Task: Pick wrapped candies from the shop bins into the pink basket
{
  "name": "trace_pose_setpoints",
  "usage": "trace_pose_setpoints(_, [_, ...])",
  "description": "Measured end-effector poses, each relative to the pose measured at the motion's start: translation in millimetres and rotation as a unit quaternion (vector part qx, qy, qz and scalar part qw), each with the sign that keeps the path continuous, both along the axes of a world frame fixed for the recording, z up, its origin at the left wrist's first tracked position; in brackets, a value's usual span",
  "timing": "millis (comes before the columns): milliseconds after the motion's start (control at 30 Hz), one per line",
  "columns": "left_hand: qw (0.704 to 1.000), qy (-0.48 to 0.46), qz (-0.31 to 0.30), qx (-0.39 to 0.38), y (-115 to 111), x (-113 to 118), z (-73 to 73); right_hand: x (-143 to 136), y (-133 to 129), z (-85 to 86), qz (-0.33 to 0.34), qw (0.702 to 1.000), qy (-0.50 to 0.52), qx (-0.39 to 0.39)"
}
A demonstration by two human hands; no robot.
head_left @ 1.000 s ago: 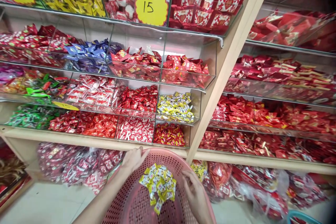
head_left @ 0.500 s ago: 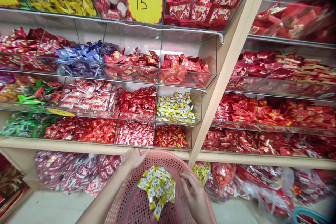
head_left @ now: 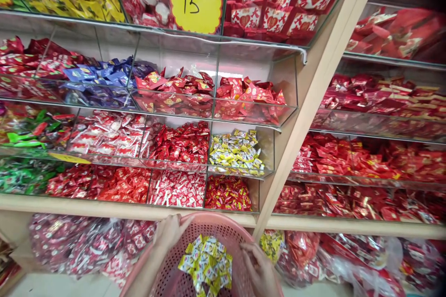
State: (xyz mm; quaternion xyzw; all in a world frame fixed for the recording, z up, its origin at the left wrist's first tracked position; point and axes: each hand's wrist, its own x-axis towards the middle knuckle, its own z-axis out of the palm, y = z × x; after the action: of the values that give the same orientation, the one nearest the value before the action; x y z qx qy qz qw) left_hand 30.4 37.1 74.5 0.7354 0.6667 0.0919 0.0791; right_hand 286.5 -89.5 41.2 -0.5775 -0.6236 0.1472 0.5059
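A pink perforated plastic basket [head_left: 223,218] is at the bottom middle, below the shelf edge. In it lies a heap of small yellow-and-white wrapped candies [head_left: 206,260]. My left hand [head_left: 170,232] grips the basket's rim on the left, its thumb lying along the edge. On the right side my right hand [head_left: 256,267] has its fingers bent over the rim and against the inner wall. The basket's near side is cut off by the frame.
Clear-walled bins of wrapped sweets fill the shelves, among them yellow-and-white candies [head_left: 237,152] and red-and-yellow ones [head_left: 228,193]. A slanting wooden divider [head_left: 313,97] stands at the right. Bagged sweets [head_left: 94,243] lie under the wooden ledge [head_left: 132,211].
The view has shifted slightly, so shelves and basket appear a little lower. Both hands stay on the basket, and the candies remain heaped inside.
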Motion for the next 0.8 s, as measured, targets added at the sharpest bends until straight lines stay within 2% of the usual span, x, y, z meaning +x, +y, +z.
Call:
trace_pose_setpoints(167, [1.000,-0.010,-0.007,-0.002,7,-1,-4.2,0,12,-11.7,0.011,0.999,-0.017,0.044])
trace_pose_setpoints(267, [0.999,-0.022,0.005,-0.028,11,3,-1.1,-1,14,1.7,0.027,0.998,-0.024,0.056])
trace_pose_setpoints(300, [0.998,-0.030,0.014,-0.044,13,5,0.5,-1,15,12.9,0.033,0.997,-0.028,0.056])
trace_pose_setpoints(367, [0.996,-0.049,0.032,-0.072,16,8,2.8,2,19,46.6,0.041,0.997,-0.041,0.057])
trace_pose_setpoints(467, [0.994,-0.063,0.051,-0.075,18,10,2.0,10,36,116.4,0.043,0.992,-0.072,0.091])
trace_pose_setpoints(533, [0.994,-0.064,0.057,-0.067,18,9,-0.3,15,57,163.4,0.051,0.983,-0.111,0.135])
trace_pose_setpoints(600, [0.994,-0.068,0.054,-0.064,17,7,-2.3,15,84,200.1,0.051,0.973,-0.160,0.155])
trace_pose_setpoints(633, [0.994,-0.070,0.052,-0.065,16,6,-2.8,14,99,212.9,0.054,0.967,-0.190,0.158])
trace_pose_setpoints(700, [0.994,-0.075,0.051,-0.066,14,4,-3.3,6,128,227.1,0.041,0.956,-0.255,0.139])
trace_pose_setpoints(800, [0.994,-0.080,0.048,-0.062,13,2,-3.9,-7,161,228.7,-0.014,0.945,-0.314,0.089])
